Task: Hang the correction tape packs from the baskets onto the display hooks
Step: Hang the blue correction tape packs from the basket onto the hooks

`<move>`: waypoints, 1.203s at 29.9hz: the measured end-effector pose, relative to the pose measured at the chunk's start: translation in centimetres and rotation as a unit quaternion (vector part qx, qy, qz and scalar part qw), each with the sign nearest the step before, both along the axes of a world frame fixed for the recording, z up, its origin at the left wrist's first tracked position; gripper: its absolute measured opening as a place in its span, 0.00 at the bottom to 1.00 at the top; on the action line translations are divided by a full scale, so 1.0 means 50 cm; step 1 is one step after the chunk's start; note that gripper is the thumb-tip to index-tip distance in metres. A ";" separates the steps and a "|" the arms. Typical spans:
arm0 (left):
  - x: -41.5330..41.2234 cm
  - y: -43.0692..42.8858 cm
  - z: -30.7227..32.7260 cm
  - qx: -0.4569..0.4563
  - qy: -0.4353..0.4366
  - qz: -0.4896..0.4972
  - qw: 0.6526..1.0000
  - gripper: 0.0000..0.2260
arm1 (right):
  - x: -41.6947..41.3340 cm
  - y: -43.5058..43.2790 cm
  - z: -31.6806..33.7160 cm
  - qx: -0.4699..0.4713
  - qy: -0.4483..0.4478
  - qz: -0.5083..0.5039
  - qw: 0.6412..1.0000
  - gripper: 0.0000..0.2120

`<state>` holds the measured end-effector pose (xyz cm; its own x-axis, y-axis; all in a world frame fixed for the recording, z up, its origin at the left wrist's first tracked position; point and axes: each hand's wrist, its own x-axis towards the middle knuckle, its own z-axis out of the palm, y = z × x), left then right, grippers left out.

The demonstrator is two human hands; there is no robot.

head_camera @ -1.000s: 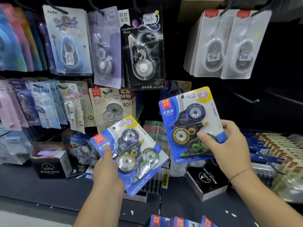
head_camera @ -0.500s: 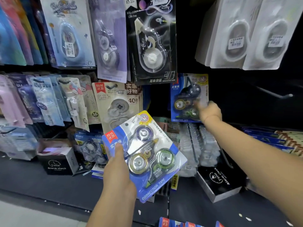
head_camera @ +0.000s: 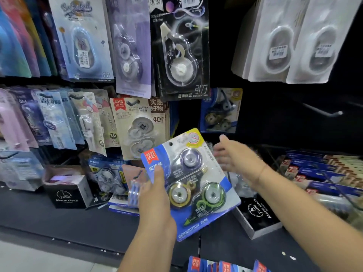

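Thumb pressed across its front, the left hand point(head_camera: 155, 205) grips a blue correction tape pack point(head_camera: 196, 185) by its left edge, the card tilted with its hang hole uppermost. The right hand point(head_camera: 235, 158) hovers just beside the pack's right edge, fingers spread, holding nothing. A matching pack point(head_camera: 220, 110) hangs on the display above.

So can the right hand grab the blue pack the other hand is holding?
Probably yes. The right hand is open just beside the blue pack's right edge, with nothing between them; the left hand grips only its left side.
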<state>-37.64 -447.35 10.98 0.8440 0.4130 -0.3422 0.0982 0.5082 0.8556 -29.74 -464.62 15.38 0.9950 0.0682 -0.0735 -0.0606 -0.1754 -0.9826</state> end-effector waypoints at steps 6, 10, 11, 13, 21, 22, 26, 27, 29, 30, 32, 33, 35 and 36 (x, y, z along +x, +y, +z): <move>-0.036 -0.065 0.007 0.072 -0.039 -0.057 0.995 0.17 | -0.180 -0.019 0.014 -0.049 -0.127 0.020 0.991 0.10; -0.027 -0.055 -0.016 0.288 -0.102 -0.064 0.950 0.24 | -0.178 -0.060 0.052 -0.102 -0.248 -0.078 0.960 0.07; -0.016 -0.049 -0.027 0.380 -0.107 -0.072 0.916 0.23 | -0.168 -0.072 0.062 -0.115 -0.270 -0.095 0.951 0.07; 0.017 -0.044 -0.052 0.561 -0.118 -0.111 0.812 0.18 | -0.145 -0.091 0.078 -0.134 -0.292 -0.115 0.940 0.07; 0.101 -0.027 -0.151 0.819 -0.049 -0.297 0.489 0.31 | -0.105 -0.107 0.079 -0.136 -0.273 -0.131 0.943 0.08; 0.105 -0.024 -0.157 0.827 -0.050 -0.296 0.475 0.31 | -0.105 -0.108 0.076 -0.126 -0.276 -0.141 0.943 0.07; 0.107 -0.015 -0.169 0.841 -0.074 -0.280 0.457 0.30 | -0.102 -0.102 0.065 -0.107 -0.281 -0.161 0.940 0.06; 0.105 -0.013 -0.173 0.840 -0.078 -0.277 0.459 0.31 | -0.099 -0.099 0.062 -0.106 -0.281 -0.164 0.940 0.06; 0.103 -0.012 -0.184 0.834 -0.083 -0.268 0.475 0.30 | -0.096 -0.096 0.056 -0.104 -0.281 -0.170 0.939 0.06; 0.103 -0.012 -0.191 0.831 -0.084 -0.263 0.482 0.30 | -0.095 -0.095 0.051 -0.100 -0.283 -0.175 0.938 0.06; 0.103 -0.015 -0.201 0.826 -0.086 -0.256 0.494 0.30 | -0.097 -0.095 0.042 -0.071 -0.285 -0.186 0.937 0.06; 0.103 -0.017 -0.205 0.821 -0.088 -0.256 0.503 0.30 | -0.097 -0.095 0.036 -0.055 -0.287 -0.191 0.937 0.06; 0.099 -0.021 -0.204 0.821 -0.093 -0.245 0.508 0.31 | -0.083 -0.093 0.027 -0.052 -0.287 -0.199 0.935 0.06; 0.095 -0.021 -0.199 0.828 -0.104 -0.228 0.502 0.31 | -0.070 -0.090 0.024 -0.061 -0.284 -0.202 0.935 0.07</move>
<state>-32.90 -448.42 1.01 0.9262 -0.2662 0.2669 -0.2976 -0.9509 0.0845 -33.24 -469.14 16.57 0.8185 -0.2969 0.4919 0.3793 -0.3639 -0.8507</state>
